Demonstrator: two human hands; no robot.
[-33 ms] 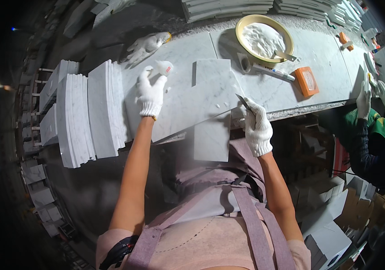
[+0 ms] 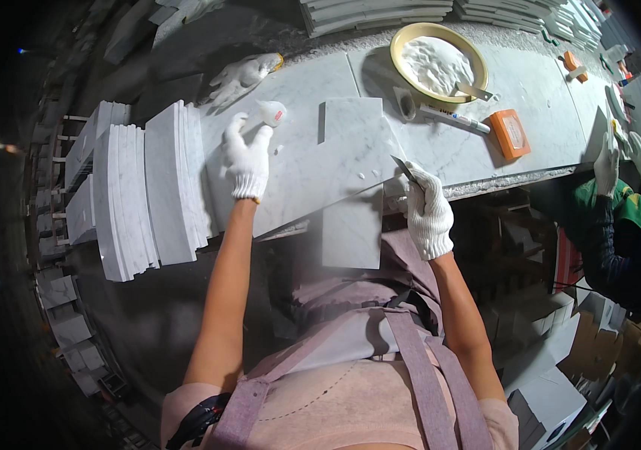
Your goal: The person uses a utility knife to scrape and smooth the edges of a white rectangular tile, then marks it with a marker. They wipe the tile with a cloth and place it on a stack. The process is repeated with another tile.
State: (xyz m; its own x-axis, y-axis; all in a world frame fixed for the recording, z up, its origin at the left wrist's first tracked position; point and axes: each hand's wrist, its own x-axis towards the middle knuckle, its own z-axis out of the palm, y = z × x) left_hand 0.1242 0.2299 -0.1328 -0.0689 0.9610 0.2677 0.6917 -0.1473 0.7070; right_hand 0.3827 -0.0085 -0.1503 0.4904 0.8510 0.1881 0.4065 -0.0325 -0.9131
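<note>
My left hand (image 2: 247,159), in a white knit glove, is open with its fingers apart over the pale marble slab (image 2: 290,176). Just beyond its fingertips sits a small white lump with a red mark (image 2: 271,113). A thin flat metal blade (image 2: 403,168) sticks out of my gloved right hand (image 2: 430,214), which is closed on it beside the slab's front edge. Between my hands lies a pale marble tile (image 2: 354,139). Another pale rectangular length (image 2: 352,232) shows below the slab's edge; whether both are one piece I cannot tell. Small white crumbs dot the slab.
Stacked marble strips (image 2: 174,180) stand at left. Behind lies an empty glove (image 2: 241,77). A yellow bowl (image 2: 401,69) of white paste holds a spatula (image 2: 474,92); a marker (image 2: 454,118) and orange block (image 2: 510,135) are nearer. At right, a co-worker's gloved hands (image 2: 607,166) handle something.
My left hand has shifted very slightly toward me and left, away from the white lump. My right hand stays where it was with the blade.
</note>
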